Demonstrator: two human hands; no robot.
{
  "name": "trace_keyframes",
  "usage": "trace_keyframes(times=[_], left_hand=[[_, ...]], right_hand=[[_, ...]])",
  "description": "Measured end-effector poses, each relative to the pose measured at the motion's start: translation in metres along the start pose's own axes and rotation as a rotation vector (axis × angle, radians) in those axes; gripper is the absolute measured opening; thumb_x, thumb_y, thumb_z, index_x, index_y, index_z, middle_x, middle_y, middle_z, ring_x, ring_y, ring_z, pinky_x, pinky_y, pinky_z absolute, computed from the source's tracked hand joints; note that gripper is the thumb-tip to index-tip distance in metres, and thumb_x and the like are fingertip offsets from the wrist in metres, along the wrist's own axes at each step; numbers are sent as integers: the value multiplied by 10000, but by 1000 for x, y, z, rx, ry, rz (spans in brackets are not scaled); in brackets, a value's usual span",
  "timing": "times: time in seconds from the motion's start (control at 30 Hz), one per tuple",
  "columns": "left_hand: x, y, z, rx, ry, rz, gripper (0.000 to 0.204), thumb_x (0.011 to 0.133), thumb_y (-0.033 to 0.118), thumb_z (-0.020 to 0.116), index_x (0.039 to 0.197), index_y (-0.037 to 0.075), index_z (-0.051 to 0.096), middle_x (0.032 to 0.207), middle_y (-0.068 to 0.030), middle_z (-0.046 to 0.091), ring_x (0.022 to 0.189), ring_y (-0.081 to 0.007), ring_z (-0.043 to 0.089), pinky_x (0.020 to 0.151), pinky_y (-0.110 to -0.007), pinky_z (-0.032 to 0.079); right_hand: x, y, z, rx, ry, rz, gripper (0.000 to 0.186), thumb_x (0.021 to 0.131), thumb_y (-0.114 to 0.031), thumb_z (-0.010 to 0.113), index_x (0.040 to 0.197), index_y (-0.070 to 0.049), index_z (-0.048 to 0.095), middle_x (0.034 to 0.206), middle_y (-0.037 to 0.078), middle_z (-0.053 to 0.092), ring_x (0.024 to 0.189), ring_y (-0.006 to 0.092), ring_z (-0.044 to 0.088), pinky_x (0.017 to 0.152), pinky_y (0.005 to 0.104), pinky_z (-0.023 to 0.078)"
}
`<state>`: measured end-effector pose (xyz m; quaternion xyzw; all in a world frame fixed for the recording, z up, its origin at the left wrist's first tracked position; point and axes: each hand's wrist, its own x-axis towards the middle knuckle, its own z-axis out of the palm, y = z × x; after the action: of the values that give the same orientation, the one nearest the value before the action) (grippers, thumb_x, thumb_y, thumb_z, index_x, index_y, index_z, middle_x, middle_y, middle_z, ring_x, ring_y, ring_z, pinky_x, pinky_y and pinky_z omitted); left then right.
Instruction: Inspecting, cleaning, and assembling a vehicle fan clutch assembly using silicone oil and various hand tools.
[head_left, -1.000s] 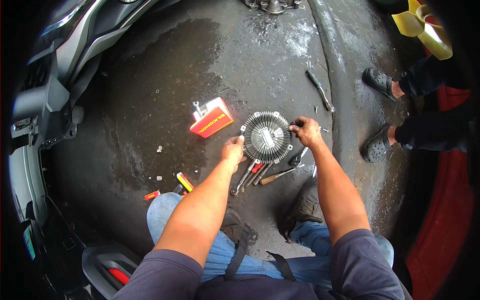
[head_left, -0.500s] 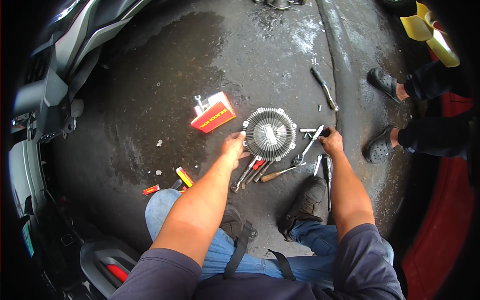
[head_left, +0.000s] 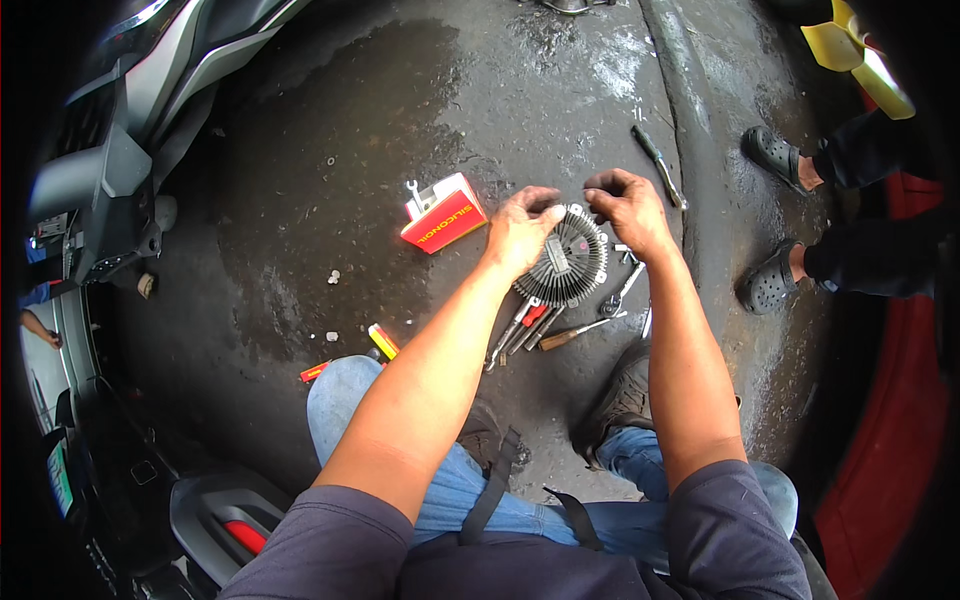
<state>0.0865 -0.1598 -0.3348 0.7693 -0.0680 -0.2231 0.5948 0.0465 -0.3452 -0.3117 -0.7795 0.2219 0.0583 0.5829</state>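
Note:
A round, finned silver metal disc (head_left: 568, 272) with tabs around its rim lies over several tools. My left hand (head_left: 522, 230) is at the disc's upper left edge, fingers closed; what they grip is hidden. My right hand (head_left: 630, 220) is at the upper right edge, fingers curled and pinched on something too small to make out. Below and right of the disc are a ratchet (head_left: 615, 300), a wooden-handled screwdriver (head_left: 552, 340) and some metal tools with red among them (head_left: 532, 315). A red-and-white box (head_left: 445, 225) holding a wrench stands to the left.
A long tool (head_left: 655, 160) lies beyond my right hand. Small packets (head_left: 383, 340) are near my left knee. A co-worker's feet (head_left: 775, 270) and a yellow fan blade (head_left: 850, 50) are at right, a vehicle (head_left: 130, 150) at left, another person's hand (head_left: 50, 335) at the far left.
My right hand has left the tools on the right and moved up to the disc's upper edge. My left hand has moved from its left side upward. The whole view has shifted slightly.

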Motion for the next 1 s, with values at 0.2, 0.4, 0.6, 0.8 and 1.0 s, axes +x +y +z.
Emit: trace_keyframes(times=[0.2, 0.4, 0.6, 0.8, 1.0], left_hand=[[-2, -4, -13, 169, -180, -87, 271, 869, 245, 705, 1020, 22, 669, 944, -65, 705, 890, -118, 636, 787, -289, 505], [-18, -2, -27, 731, -444, 3, 301, 906, 287, 577, 1044, 32, 658, 1001, -198, 681, 980, -349, 646, 856, -428, 498], [-34, -56, -53, 622, -351, -290, 302, 926, 302, 579, 1053, 37, 651, 1033, -166, 686, 1006, -300, 647, 875, -404, 481], [-38, -77, -52, 594, -397, -395, 310, 933, 292, 583, 1119, 52, 648, 1095, -168, 677, 1066, -286, 633, 918, -393, 470], [-34, -70, -46, 616, -360, -500, 369, 915, 325, 613, 1172, 62, 641, 1165, -162, 658, 1114, -295, 614, 941, -385, 475]], right_hand=[[-14, -21, 32, -90, -138, -31, 259, 796, -115, 595, 982, 42, 686, 839, 180, 710, 773, 254, 698, 740, 360, 538], [-25, 9, 53, -400, -282, -83, 309, 710, -151, 602, 956, 6, 702, 931, 245, 681, 949, 378, 661, 870, 413, 515], [-30, 72, 8, -206, 398, 100, 262, 843, -168, 593, 1036, -13, 680, 1042, 212, 685, 995, 350, 659, 900, 387, 507], [-90, 152, -56, -686, 507, 611, 298, 784, -172, 600, 1038, -30, 666, 1052, 232, 675, 1033, 382, 635, 919, 439, 492], [-122, 170, -30, -775, 343, 816, 506, 793, -153, 588, 1287, -90, 499, 1305, 175, 518, 1194, 387, 530, 1001, 450, 453]])
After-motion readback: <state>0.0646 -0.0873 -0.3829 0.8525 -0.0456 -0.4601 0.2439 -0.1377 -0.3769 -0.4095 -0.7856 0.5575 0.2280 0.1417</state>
